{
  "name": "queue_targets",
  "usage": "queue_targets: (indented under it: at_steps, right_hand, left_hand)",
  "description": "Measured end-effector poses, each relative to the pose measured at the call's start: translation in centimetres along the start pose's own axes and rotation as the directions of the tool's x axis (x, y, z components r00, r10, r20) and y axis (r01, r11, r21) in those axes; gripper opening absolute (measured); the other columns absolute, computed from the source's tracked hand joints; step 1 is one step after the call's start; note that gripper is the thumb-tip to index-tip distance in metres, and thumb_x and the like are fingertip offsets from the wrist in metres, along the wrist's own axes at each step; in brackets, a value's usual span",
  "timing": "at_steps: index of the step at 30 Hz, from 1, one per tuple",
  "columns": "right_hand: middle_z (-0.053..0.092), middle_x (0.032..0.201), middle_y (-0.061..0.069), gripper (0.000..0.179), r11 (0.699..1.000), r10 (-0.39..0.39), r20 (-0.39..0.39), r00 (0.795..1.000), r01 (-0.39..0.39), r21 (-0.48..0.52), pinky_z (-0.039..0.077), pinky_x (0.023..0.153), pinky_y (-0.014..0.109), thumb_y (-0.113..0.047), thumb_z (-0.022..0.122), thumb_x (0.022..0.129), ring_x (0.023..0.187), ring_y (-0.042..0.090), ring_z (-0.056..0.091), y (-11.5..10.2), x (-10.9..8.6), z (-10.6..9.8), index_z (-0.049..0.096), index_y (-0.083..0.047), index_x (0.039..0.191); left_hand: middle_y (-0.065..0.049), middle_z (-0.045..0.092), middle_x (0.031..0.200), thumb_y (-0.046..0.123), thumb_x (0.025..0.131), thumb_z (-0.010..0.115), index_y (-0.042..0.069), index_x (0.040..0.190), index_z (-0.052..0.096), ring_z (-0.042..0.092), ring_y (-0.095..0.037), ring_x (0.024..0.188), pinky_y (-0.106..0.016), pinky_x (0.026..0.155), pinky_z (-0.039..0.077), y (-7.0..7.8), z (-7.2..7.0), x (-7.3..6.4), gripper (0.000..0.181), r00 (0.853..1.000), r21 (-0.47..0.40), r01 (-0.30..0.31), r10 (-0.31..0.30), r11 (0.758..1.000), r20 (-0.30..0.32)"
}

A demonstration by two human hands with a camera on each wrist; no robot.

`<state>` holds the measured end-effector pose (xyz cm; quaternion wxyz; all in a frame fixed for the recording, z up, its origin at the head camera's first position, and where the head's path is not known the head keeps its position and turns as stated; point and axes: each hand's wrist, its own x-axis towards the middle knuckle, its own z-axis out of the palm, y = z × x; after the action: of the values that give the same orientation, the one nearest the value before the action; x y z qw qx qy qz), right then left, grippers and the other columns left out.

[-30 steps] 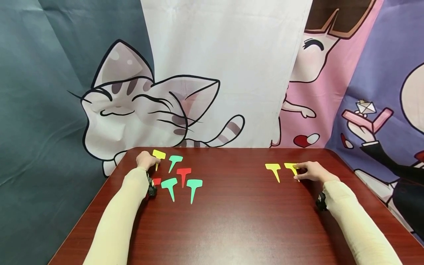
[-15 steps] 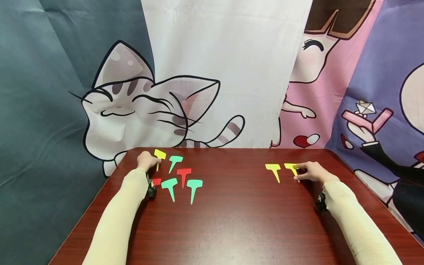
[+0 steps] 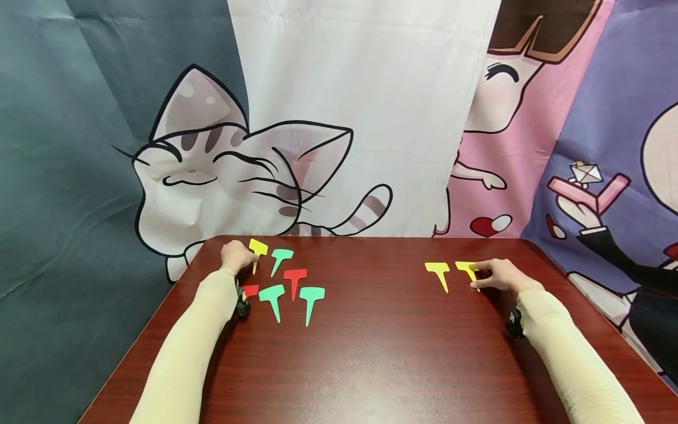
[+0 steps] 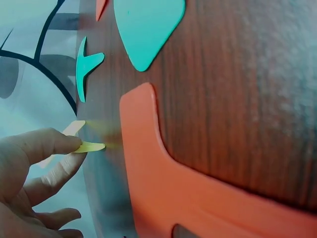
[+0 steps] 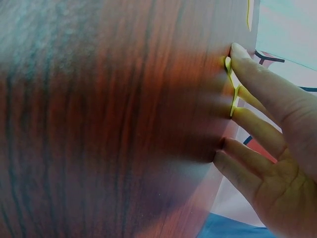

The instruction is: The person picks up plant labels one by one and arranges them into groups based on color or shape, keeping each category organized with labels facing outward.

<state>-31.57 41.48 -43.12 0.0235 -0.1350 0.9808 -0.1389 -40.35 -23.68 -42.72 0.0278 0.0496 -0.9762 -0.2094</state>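
In the head view my left hand is at the table's far left, pinching the stem of a yellow T-shaped plant label between thumb and forefinger. The left wrist view shows this label nearly edge-on, its stem tip pointing out past the fingertips. At the far right my right hand rests on the table with fingers spread and nearly straight. Its thumb and fingertips touch a second yellow plant label, lying low on the wood. Just left of that lies a third yellow label.
Beside my left hand lie green plant labels and a red label. Another red label is partly hidden by my left wrist. A cartoon-printed cloth hangs behind the brown table.
My left hand has shifted slightly right with the yellow label, whose head has turned a little. My right hand and the labels near it look the same.
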Motion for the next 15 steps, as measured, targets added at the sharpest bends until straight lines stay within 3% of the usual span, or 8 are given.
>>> queue_targets:
  at_steps: [3,10,15]
  right_hand:
    - [0.064,0.113,0.028,0.065,1.0,0.003,-0.005,1.0,-0.003,-0.001,0.046,0.088,0.058,-0.04,0.077,0.075,0.102,0.041,0.058,0.0,0.0,-0.1,0.062,0.003,0.121]
    - [0.065,0.111,0.027,0.065,1.0,-0.011,-0.011,1.0,0.011,-0.01,0.047,0.087,0.058,-0.04,0.077,0.075,0.099,0.04,0.059,0.0,-0.1,-0.1,0.062,0.003,0.12]
    - [0.065,0.111,0.027,0.064,1.0,-0.008,-0.012,1.0,0.008,-0.007,0.047,0.087,0.057,-0.04,0.077,0.075,0.099,0.04,0.059,0.0,-0.1,0.0,0.062,0.003,0.121]
  left_hand:
    - [-0.024,0.067,0.089,0.025,0.078,0.071,-0.006,0.075,0.068,0.049,-0.049,0.111,-0.057,0.105,0.032,0.2,-0.1,-0.1,0.031,1.0,-0.018,0.0,0.0,1.0,-0.002]
    - [-0.027,0.064,0.11,0.023,0.077,0.071,-0.003,0.082,0.071,0.03,-0.054,0.13,-0.059,0.11,0.024,0.8,-0.1,-0.4,0.026,1.0,-0.016,0.01,-0.009,1.0,0.016]
    - [-0.025,0.066,0.109,0.019,0.078,0.068,-0.003,0.079,0.07,0.018,-0.054,0.137,-0.059,0.113,0.017,1.1,0.0,-0.7,0.022,1.0,-0.038,0.009,-0.008,0.999,0.027]
